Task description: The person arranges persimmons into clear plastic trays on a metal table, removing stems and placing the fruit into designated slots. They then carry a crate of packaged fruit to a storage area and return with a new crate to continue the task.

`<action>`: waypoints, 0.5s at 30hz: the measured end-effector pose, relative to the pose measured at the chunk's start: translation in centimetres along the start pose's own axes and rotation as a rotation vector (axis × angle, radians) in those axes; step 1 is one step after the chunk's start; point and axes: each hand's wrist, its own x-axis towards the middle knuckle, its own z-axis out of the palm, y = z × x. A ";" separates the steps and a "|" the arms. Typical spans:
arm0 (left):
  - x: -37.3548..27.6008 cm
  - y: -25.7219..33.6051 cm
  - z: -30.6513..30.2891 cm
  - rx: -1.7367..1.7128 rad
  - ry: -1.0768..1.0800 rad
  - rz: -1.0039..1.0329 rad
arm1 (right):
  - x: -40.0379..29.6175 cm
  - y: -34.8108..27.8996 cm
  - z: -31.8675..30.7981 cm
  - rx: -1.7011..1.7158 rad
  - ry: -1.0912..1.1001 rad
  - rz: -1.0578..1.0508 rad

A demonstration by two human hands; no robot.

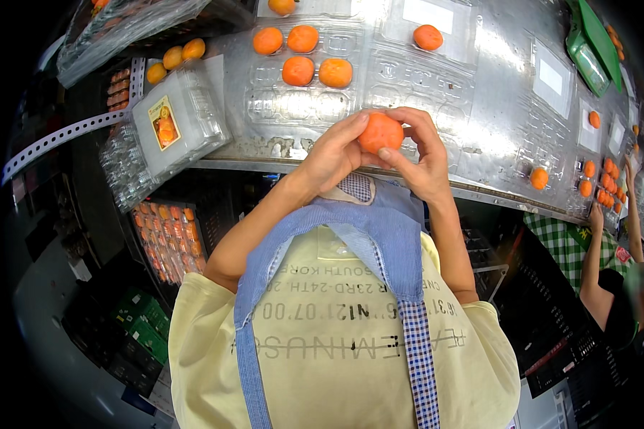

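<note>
Between my two hands is a round orange persimmon [380, 133], held just over the front edge of the metal table [502, 102]. My left hand [330, 153] supports it from the left, thumb on its upper side. From the right, my right hand [426, 153] grips the same fruit with thumb and bent fingers. Just beyond lies an unfolded clear plastic clamshell tray [268, 107]; several persimmons [299, 71] sit in its upper cups. Another clear tray [416, 78] lies to its right, with a single persimmon [428, 37] on its upper half.
Stacked clear clamshells [180, 126] with a labelled lid stand at the table's left corner, persimmons [173, 57] behind them. Below left is a crate of packed fruit [169, 236]. A green basket [593, 48] stands at the far right. Another person [585, 257] works along the right side.
</note>
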 end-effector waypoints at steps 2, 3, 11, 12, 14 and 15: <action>0.0 0.0 0.1 -0.015 -0.010 0.037 | -0.1 0.0 0.0 0.096 0.028 0.008; 0.0 0.0 0.2 -0.011 -0.017 0.059 | -0.2 0.4 0.1 0.194 0.059 0.019; -0.3 0.2 0.9 0.499 0.126 0.450 | -0.5 1.8 -1.1 0.471 0.081 0.417; -0.3 -0.1 0.6 0.571 0.140 0.492 | -0.6 1.8 -1.0 0.495 0.046 0.449; -0.3 -0.3 0.5 0.712 0.149 0.546 | -0.8 1.5 -0.7 0.542 -0.025 0.513; -0.3 -0.3 0.5 0.781 0.143 0.556 | -0.9 1.4 -0.4 0.617 -0.021 0.522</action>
